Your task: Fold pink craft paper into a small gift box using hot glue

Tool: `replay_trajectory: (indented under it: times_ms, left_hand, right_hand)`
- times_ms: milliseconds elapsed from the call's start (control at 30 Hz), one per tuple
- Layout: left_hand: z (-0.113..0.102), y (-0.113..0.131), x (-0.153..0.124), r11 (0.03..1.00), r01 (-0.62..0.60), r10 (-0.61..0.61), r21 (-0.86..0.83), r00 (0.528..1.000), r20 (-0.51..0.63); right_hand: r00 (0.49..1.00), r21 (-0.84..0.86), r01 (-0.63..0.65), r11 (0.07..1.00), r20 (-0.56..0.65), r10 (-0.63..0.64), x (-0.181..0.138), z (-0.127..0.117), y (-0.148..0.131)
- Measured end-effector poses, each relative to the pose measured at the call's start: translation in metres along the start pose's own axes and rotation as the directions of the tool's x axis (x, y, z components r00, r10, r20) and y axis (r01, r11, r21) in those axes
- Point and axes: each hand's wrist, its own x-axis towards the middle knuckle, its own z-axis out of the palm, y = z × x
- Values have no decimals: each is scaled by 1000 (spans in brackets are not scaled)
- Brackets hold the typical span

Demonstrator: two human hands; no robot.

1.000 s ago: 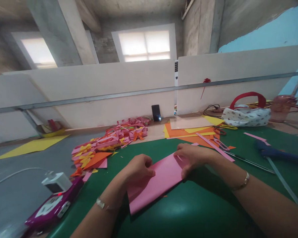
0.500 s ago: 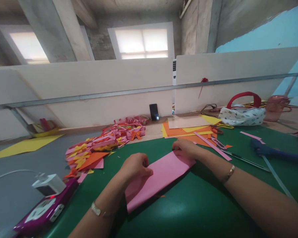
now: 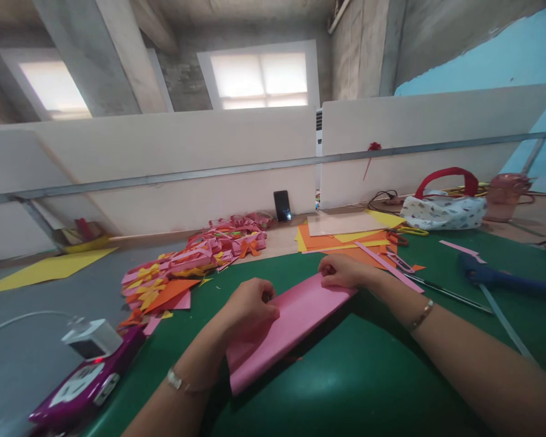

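A folded pink paper sheet (image 3: pixel 287 325) lies slantwise on the green cutting mat (image 3: pixel 359 376) in front of me. My left hand (image 3: pixel 250 303) is closed, its fingers pinching the paper's upper edge near the middle. My right hand (image 3: pixel 343 272) is closed on the paper's far right corner, lifting that edge slightly off the mat. Both wrists wear thin bracelets.
A heap of pink, yellow and orange paper bows (image 3: pixel 195 258) lies at the left. Orange and yellow sheets (image 3: pixel 341 240) are stacked behind, with a phone (image 3: pixel 281 206) against the partition. Scissors (image 3: pixel 437 288), a blue glue gun (image 3: pixel 495 278), a patterned bag (image 3: pixel 443 209) and a purple power strip (image 3: pixel 84 382) lie around.
My right hand slid from the paper's near right edge up to its far corner. The paper's upper edge has risen and the sheet looks narrower. The left hand has stayed in place.
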Motion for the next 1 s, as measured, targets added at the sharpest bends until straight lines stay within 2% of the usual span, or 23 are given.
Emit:
replay_trajectory:
  times_ms: [233, 500, 667, 1000]
  left_hand:
    - [-1, -6, 8, 999, 7, -8, 37, 1000, 30]
    - [-4, 1, 1, 1000, -7, 5, 18, 996, 84]
    - [-3, 0, 0, 1000, -9, 8, 14, 995, 101]
    - [-5, 2, 1, 1000, -2, 0, 16, 994, 113]
  right_hand:
    - [1000, -31, 7, 1000, 28, -6, -2, -2, -1]
    - [997, -107, 56, 993, 55, -50, -3, -2, -6]
    - [997, -108, 22, 994, 70, -14, -5, 0, -6]
    - [998, -84, 34, 996, 53, -29, -3, 3, -5]
